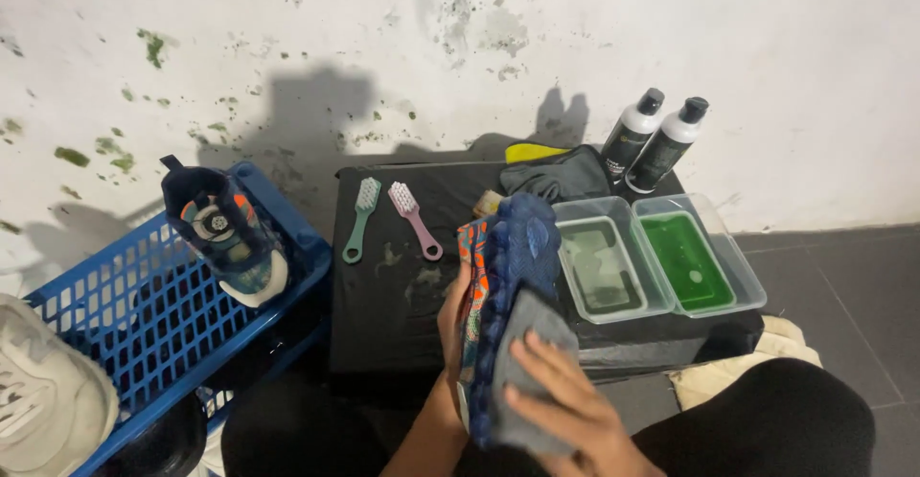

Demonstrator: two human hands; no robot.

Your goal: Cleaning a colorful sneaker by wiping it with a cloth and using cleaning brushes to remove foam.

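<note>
Below, right hand (565, 405) on cloth (527, 362), left hand (452, 314) gripping shoe (513, 247)

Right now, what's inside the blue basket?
One dark shoe stands on its heel in the blue basket, and a white shoe sits at its near end. Anything under them is hidden.

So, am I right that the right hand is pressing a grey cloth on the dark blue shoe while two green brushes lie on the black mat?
Not quite: the head view shows one green brush and one pink brush on the black mat. The right hand does press the grey cloth on the dark blue shoe.
</note>
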